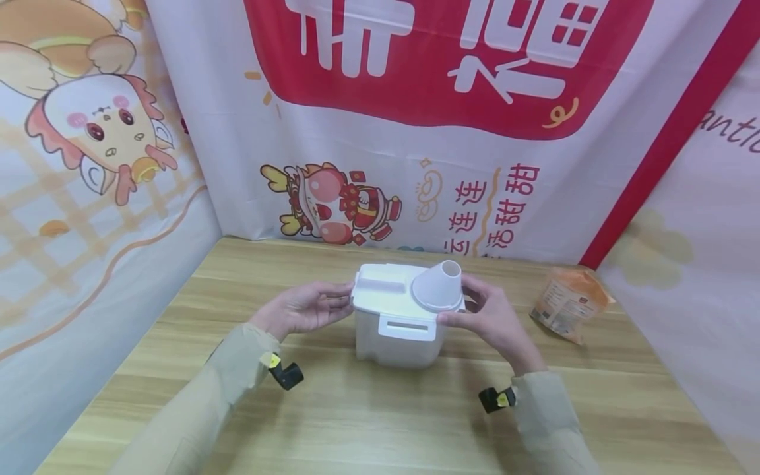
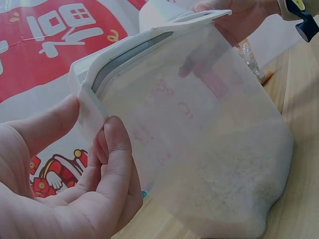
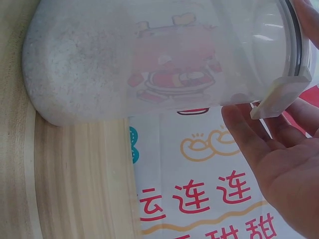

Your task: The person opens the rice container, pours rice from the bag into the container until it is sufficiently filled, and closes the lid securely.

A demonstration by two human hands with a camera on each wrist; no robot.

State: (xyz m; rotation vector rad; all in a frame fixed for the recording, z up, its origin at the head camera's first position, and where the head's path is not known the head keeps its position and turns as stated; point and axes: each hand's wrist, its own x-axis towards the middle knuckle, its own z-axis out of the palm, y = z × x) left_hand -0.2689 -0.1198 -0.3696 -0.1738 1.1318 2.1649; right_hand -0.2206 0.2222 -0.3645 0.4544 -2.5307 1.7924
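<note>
The left hand [image 1: 309, 309] pinches the white side latch [image 2: 89, 107] at one end of the lid, between thumb and fingers. The right hand [image 1: 495, 320] grips the other end, thumb on the lid's edge and fingers around the opposite latch [image 3: 281, 97]. Between them, the lidded white storage container [image 1: 380, 349] stands upright on the wood-grain surface [image 1: 392, 422], pale grains [image 3: 75, 64] filling its lower part. I see no brand on its walls; the red marks showing through are the backdrop. A tapered cone [image 1: 436, 287] sits on the right of the white lid [image 1: 386, 302], its narrow open end up.

Near the right hand lies an orange packet [image 1: 572, 303], its printed label too small to read. On the backdrop [image 1: 237, 132] behind, red characters read 运连连, with 活甜甜 alongside; above, on red, is a big white 福 [image 1: 522, 46] beside another character, partly cut off. The right-hand cloth [image 1: 712, 264] shows "antl", then runs out of sight.
</note>
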